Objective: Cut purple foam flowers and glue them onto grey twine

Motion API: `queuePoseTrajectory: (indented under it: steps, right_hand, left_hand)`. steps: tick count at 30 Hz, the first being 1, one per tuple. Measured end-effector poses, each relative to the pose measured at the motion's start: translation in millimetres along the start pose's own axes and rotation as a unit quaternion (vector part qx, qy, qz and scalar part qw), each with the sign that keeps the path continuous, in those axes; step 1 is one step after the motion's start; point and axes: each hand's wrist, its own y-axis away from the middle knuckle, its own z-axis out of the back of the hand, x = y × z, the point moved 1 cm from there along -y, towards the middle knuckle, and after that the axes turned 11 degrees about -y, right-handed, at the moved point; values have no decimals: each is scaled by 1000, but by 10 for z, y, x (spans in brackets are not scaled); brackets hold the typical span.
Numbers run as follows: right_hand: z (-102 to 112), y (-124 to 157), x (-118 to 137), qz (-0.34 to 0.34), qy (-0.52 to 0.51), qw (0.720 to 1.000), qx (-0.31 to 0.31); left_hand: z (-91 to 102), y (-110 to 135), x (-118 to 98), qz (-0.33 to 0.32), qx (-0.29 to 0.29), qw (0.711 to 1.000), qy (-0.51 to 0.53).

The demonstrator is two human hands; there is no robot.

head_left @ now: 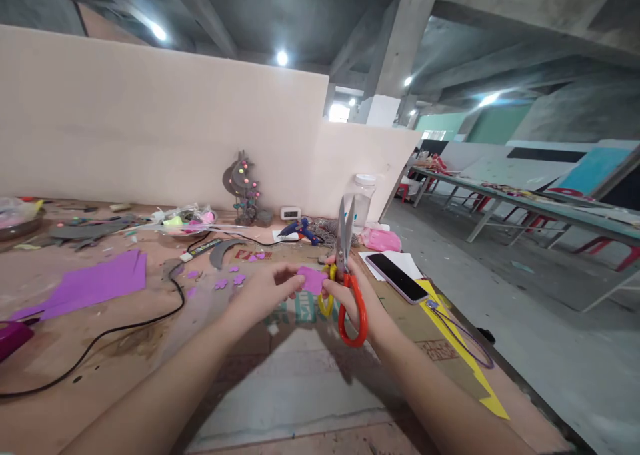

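Note:
My left hand (267, 286) pinches a small purple foam piece (313, 279) in front of me above the table. My right hand (350, 295) is closed through the red and yellow handles of a pair of scissors (345, 268), whose steel blades point up, slightly parted. The foam piece sits right at the base of the blades. Small purple flower cutouts (230, 281) lie on the table just left of my left hand.
Purple foam sheets (95, 283) lie at the left, with a black cable (125, 325) crossing the table. A phone (397, 277), a blue glue gun (303, 230), a clear jar (363, 198), a pink bag (383, 240) and a decorated grey ornament (243, 188) stand farther back. The table edge runs along the right.

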Motion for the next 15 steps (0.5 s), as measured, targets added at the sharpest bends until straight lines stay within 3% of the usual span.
queuePoseTrajectory:
  steps: [8, 11, 15]
  right_hand:
    - [-22, 74, 22, 14, 75, 997, -8]
    - [37, 63, 0, 36, 105, 994, 7]
    - [115, 60, -59, 37, 148, 986, 72]
  left_hand:
    - [-14, 29, 11, 0, 19, 999, -41]
    - [91, 16, -4, 17, -30, 999, -25]
    - [253, 1, -33, 23, -94, 994, 44]
